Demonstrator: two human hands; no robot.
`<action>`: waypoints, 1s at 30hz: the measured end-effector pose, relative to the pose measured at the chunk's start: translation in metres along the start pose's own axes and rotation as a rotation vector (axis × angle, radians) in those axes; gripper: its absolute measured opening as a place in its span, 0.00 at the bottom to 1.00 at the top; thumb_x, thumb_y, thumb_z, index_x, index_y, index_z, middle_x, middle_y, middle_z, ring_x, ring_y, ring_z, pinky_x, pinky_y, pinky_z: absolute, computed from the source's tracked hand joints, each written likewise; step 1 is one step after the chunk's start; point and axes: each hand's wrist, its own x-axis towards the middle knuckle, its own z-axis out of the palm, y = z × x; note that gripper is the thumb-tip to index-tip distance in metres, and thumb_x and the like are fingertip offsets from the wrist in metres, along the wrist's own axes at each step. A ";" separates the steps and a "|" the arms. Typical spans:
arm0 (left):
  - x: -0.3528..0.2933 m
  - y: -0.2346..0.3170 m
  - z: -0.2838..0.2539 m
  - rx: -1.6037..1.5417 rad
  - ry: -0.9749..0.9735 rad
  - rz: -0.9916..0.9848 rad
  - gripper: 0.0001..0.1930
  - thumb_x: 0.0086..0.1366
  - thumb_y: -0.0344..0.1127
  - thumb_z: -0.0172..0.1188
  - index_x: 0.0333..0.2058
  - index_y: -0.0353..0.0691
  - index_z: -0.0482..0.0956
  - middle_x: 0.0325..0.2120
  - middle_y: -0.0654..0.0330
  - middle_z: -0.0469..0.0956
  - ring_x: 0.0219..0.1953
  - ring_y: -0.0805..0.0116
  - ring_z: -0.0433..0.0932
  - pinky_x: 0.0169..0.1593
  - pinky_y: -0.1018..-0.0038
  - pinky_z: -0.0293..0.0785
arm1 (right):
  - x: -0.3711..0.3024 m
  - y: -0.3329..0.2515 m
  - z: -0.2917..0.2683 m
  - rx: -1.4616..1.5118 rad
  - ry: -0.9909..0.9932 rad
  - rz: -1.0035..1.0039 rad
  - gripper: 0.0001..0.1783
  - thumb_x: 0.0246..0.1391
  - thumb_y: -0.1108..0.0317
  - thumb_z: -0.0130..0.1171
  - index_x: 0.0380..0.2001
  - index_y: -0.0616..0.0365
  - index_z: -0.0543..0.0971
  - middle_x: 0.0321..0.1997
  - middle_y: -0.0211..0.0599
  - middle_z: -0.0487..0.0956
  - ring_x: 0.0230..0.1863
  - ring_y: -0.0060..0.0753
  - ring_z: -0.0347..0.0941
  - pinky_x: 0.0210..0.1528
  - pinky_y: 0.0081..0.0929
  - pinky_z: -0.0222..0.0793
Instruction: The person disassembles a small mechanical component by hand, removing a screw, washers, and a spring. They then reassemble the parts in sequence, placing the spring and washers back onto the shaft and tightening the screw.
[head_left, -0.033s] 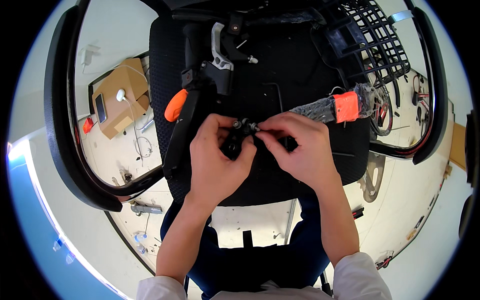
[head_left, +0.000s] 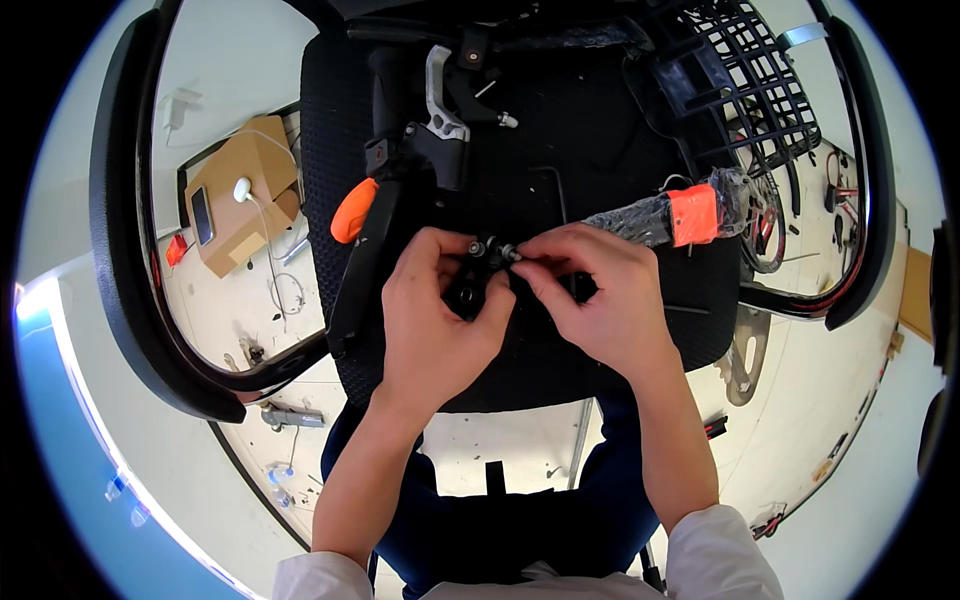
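Note:
Over the front of a black chair seat (head_left: 530, 370), my left hand (head_left: 435, 320) is closed around a small black part (head_left: 465, 296), which has silver fittings at its far end. Its exact kind is not clear, as the fingers cover much of it. My right hand (head_left: 605, 295) pinches a small silver bolt (head_left: 509, 252) on the right side of that part between thumb and forefinger. Just beyond lies an L-shaped hex key (head_left: 556, 190). A silver brake lever (head_left: 440, 95) on a black mount rests farther back on the seat.
A plastic-wrapped piece with an orange label (head_left: 693, 214) lies right of my hands. An orange oval piece (head_left: 353, 212) sits left, beside a long black piece (head_left: 366, 255). A black basket (head_left: 745, 80) occupies the back right. Armrests (head_left: 130, 230) flank the seat; a cardboard box (head_left: 250, 190) stands on the floor.

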 end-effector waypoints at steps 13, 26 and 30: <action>-0.001 -0.001 0.003 0.026 0.137 0.211 0.18 0.50 0.18 0.65 0.40 0.30 0.70 0.37 0.57 0.73 0.32 0.77 0.76 0.35 0.82 0.74 | 0.001 -0.001 0.011 0.298 0.057 0.288 0.06 0.53 0.75 0.63 0.32 0.68 0.79 0.28 0.40 0.82 0.30 0.26 0.81 0.33 0.19 0.76; 0.001 0.011 -0.009 -0.525 0.009 -0.061 0.09 0.65 0.25 0.56 0.43 0.29 0.74 0.35 0.57 0.76 0.36 0.77 0.76 0.35 0.81 0.77 | 0.005 0.005 -0.004 0.632 -0.004 0.421 0.07 0.55 0.78 0.60 0.38 0.69 0.79 0.34 0.40 0.82 0.35 0.25 0.80 0.38 0.21 0.79; 0.002 0.005 -0.014 -0.529 -0.068 -0.044 0.09 0.64 0.25 0.58 0.42 0.29 0.78 0.36 0.57 0.77 0.37 0.76 0.77 0.36 0.81 0.77 | 0.007 0.009 -0.012 0.653 -0.100 0.451 0.08 0.56 0.75 0.60 0.38 0.69 0.79 0.35 0.41 0.82 0.34 0.26 0.79 0.37 0.21 0.78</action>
